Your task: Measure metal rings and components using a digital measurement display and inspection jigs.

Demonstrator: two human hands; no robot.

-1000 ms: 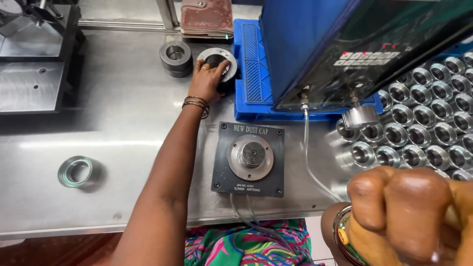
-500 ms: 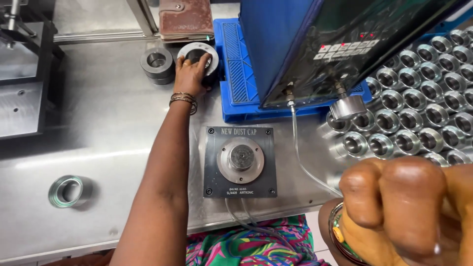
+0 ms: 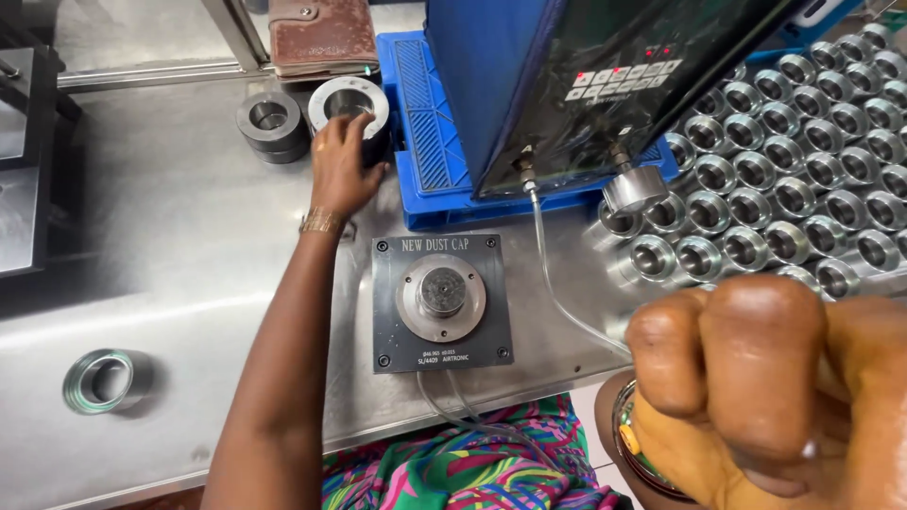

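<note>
Fingers (image 3: 351, 132) of the left hand (image 3: 342, 170) wrap around a metal ring (image 3: 348, 102) sitting at the back of the steel table (image 3: 189, 246), just beside a darker ring (image 3: 270, 121), while the right hand (image 3: 765, 397) is balled into a fist up close to the camera.

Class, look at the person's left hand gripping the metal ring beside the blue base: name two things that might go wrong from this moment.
1. The left hand grips the wide silver metal ring only at its near edge. It looks heavy, so it may slip and strike the dark grey metal ring right beside it.

2. The thin clear tube hangs loose beside the square grey fixture plate. A hand or part moving there might snag it.
</note>
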